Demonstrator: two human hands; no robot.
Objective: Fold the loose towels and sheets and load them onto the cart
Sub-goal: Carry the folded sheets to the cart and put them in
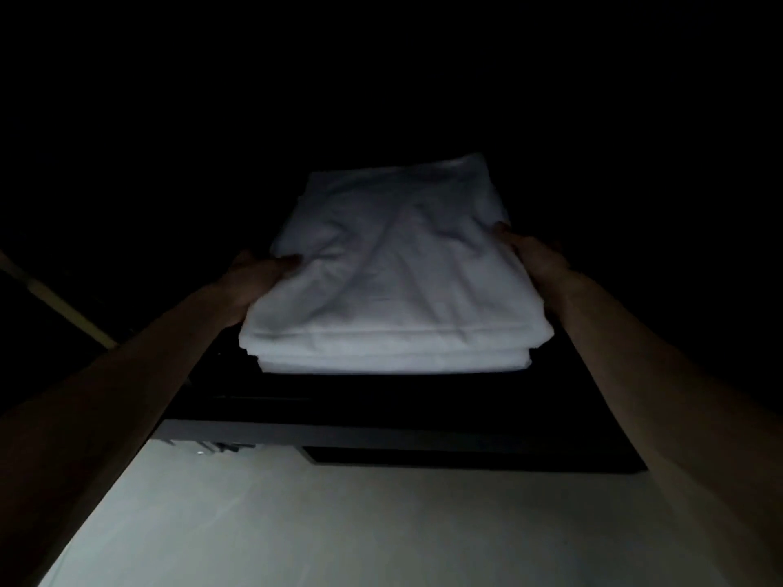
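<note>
Head view, very dark: left hand (254, 277) and right hand (529, 252) grip folded white towels (394, 281); surroundings unreadable

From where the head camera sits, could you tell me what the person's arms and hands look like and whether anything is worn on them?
Both forearms are bare: no sleeves reach into view. The left hand and right hand carry no gloves, and I see no watch, ring or bracelet, though the dim light could hide small items. Nothing else marks them.

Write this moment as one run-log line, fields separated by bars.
phase: loading | left hand: grips folded white towels | right hand: grips opposite side | under towels: dark surface, cart unconfirmed | lighting: very dim
</note>
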